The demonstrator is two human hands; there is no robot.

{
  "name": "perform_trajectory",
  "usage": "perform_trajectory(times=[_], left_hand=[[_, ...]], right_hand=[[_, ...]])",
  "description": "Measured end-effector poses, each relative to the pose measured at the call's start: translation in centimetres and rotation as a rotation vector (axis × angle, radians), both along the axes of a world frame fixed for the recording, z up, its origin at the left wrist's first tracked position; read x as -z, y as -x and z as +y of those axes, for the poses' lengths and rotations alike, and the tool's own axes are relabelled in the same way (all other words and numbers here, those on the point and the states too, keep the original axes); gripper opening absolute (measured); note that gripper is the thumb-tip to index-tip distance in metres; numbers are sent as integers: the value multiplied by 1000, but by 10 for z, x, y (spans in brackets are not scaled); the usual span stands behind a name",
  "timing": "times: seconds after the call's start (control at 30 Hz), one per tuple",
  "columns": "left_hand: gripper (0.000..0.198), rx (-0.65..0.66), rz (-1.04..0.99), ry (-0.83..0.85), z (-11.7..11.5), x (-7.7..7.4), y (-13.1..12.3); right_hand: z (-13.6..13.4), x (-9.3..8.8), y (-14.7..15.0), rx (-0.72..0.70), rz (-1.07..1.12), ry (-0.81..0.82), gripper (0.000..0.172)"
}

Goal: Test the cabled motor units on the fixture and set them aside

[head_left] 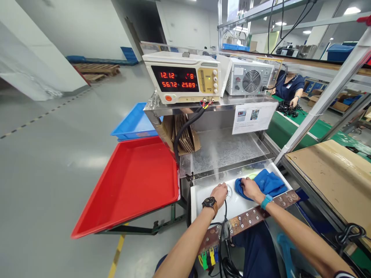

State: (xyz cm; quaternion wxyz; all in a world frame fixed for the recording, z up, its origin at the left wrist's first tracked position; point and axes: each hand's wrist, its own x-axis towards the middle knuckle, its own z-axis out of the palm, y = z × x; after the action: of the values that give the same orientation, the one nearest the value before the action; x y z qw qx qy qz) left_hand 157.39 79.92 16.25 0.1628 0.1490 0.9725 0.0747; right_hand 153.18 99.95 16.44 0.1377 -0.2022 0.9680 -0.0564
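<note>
My left hand [219, 192], with a dark watch on its wrist, is closed on the end of a black cable [224, 216] over a white tub [199, 195]. My right hand [251, 189], wearing a teal band, presses down on a blue cloth [268, 182] lying in the same tub. A rusty metal bar with bolt holes [252, 216] crosses the tub's near edge. What the cable's tip touches is hidden by my fingers.
A power supply with red digits [182, 77] sits on a steel shelf above. A red tray [133, 181] and a blue tray [135, 121] lie to the left. A seated person [288, 87] works at a green belt [292, 125]. A cardboard sheet [333, 173] lies at right.
</note>
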Motion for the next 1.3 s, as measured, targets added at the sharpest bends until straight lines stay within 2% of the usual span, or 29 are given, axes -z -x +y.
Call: perform_trajectory(times=[0.17,0.23,0.37,0.47,0.53,0.63,0.73,0.83,0.97,1.13,1.2,1.3], left_hand=[[28,-8,-2,1,-2,6,1],[29,-7,4,-8,-3,7,1],[27,-10,12,-39,-2,8,-1],[25,-25,16,-58,-1,9,0],[27,-30,13,-69,-2,11,2],[33,-26,2,-84,-4,14,5],[33,-17,-4,-88,-6,16,6],[30,-12,-1,-74,-5,15,4],[24,-14,3,-50,-2,13,1],[23,-20,4,-43,-1,11,-1],[24,-20,10,-40,0,9,-2],[25,-14,22,-32,1,5,-3]], right_hand=[[-33,5,15,-53,108,20,29],[-32,5,14,-102,105,22,29],[-14,-5,1,-201,89,31,29],[-9,-16,-9,-212,59,102,34],[-13,-19,-11,-225,132,160,31],[-24,-13,-9,-332,230,133,30],[-30,-4,-4,-410,193,50,37],[-27,-1,-3,-392,181,21,41],[-13,-6,-10,-349,128,-21,45],[5,-14,-26,-269,-42,-64,32],[0,-15,-33,-281,-132,-48,25],[-25,-13,-44,-325,-232,42,23]])
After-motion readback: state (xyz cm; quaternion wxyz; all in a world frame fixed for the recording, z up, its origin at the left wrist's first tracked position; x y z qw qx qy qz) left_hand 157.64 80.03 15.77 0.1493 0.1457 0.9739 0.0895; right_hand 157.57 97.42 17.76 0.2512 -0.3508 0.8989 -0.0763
